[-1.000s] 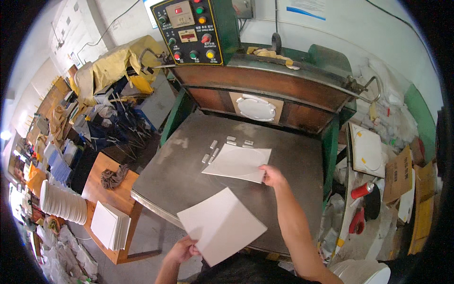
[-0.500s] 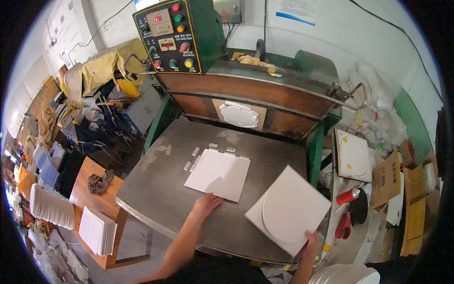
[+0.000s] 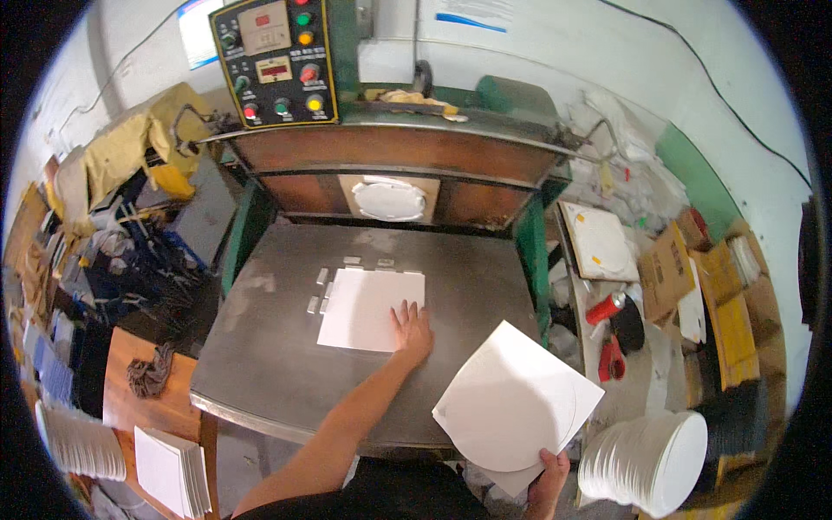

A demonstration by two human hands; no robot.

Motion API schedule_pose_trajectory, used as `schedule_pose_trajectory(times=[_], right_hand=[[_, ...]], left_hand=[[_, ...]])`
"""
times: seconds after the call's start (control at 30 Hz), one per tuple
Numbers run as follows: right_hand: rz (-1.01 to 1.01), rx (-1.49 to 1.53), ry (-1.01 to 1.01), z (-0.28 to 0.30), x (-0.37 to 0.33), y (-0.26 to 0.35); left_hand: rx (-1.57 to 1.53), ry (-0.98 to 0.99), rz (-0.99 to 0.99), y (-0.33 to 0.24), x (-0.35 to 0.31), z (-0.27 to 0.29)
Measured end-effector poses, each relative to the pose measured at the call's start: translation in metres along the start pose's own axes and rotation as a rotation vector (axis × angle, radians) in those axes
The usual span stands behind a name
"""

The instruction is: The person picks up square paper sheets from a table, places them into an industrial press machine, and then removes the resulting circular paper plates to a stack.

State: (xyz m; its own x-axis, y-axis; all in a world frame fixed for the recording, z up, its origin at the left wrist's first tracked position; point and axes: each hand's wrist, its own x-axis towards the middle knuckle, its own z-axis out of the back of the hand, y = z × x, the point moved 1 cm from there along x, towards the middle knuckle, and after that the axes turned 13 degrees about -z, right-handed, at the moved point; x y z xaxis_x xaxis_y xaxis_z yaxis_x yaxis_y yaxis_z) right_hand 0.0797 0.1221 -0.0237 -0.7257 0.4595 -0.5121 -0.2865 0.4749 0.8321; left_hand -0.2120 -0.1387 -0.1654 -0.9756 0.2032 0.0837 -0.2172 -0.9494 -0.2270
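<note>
A square white sheet [image 3: 360,312] lies flat on the grey metal bed [image 3: 260,364] of a press, its far and left edges against small metal blocks [image 3: 322,276]. My left hand [image 3: 412,332] rests on the right side of this sheet, fingers spread. Off the bed's near right corner, my right hand [image 3: 550,479] grips a second white square sheet [image 3: 555,368] by its lower corner, with the thumb on top. That sheet carries a large round white disc [image 3: 511,416], whose curved edge bulges past the sheet's lower left side.
Behind the bed rises a press head with a white oval plate [image 3: 388,199]; a control panel [image 3: 276,65] hangs at its upper left. A stack of white discs [image 3: 646,464] stands at right. At left, a wooden table [image 3: 121,381] bears a pile of white sheets [image 3: 169,472] and a dark rag [image 3: 149,371].
My left hand has moved from the sheet's near edge onto its right part, with fingers now spread. The sheet in my right hand has turned, and its disc sits lower. The whole view has shifted.
</note>
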Motion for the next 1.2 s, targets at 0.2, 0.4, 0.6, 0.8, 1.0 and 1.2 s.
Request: schedule_pose_trajectory(times=[0.2, 0.4, 0.6, 0.8, 1.0, 1.2], right_hand=[[-0.127, 0.053, -0.177, 0.04, -0.039, -0.018], [-0.205, 0.228, -0.108, 0.078, -0.051, -0.041], [-0.218, 0.319, -0.017, 0.128, -0.056, -0.061], [-0.208, 0.384, 0.053, 0.214, -0.064, -0.099], [-0.178, 0.133, -0.169, 0.352, -0.085, -0.135], [-0.015, -0.331, -1.048, 0.546, -0.215, -0.124]], left_hand=[[-0.979, -0.217, -0.232, -0.027, -0.057, 0.041], [-1.616, 0.641, -0.011, -0.071, -0.148, 0.146], [-1.3, 0.541, -0.304, -0.153, -0.19, 0.11], [-0.927, 0.453, -0.339, -0.217, -0.216, 0.101], [-1.016, 0.667, -0.346, -0.255, -0.212, 0.117], [-1.611, 0.413, -0.337, -0.344, -0.179, 0.194]])
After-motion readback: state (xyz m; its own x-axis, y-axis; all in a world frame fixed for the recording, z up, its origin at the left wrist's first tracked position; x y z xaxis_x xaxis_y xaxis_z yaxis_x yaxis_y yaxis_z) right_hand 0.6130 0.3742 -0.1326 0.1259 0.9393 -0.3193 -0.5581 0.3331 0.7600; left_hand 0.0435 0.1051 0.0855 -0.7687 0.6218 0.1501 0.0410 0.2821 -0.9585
